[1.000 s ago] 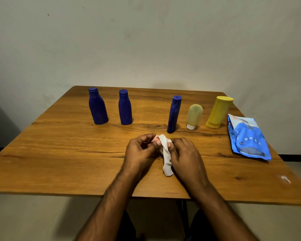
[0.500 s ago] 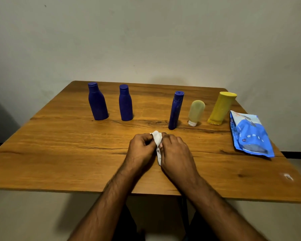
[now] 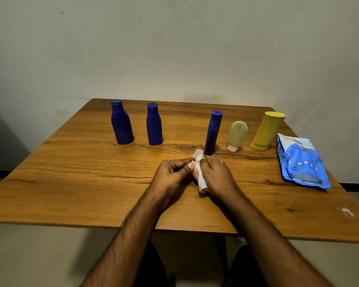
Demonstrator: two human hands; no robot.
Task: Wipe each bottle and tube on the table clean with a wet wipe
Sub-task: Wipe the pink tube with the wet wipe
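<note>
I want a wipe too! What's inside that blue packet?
The flat blue plastic wipes packet lies closed on the brown wooden table, so its inside is hidden. One white wet wipe is out, between both hands.

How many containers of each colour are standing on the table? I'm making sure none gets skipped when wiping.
Blue: 3, the wide bottle, the middle bottle and the slim tube
Pale translucent: 1, the small tube standing on its white cap
Yellow: 1, the yellow tube
Total: 5
</note>
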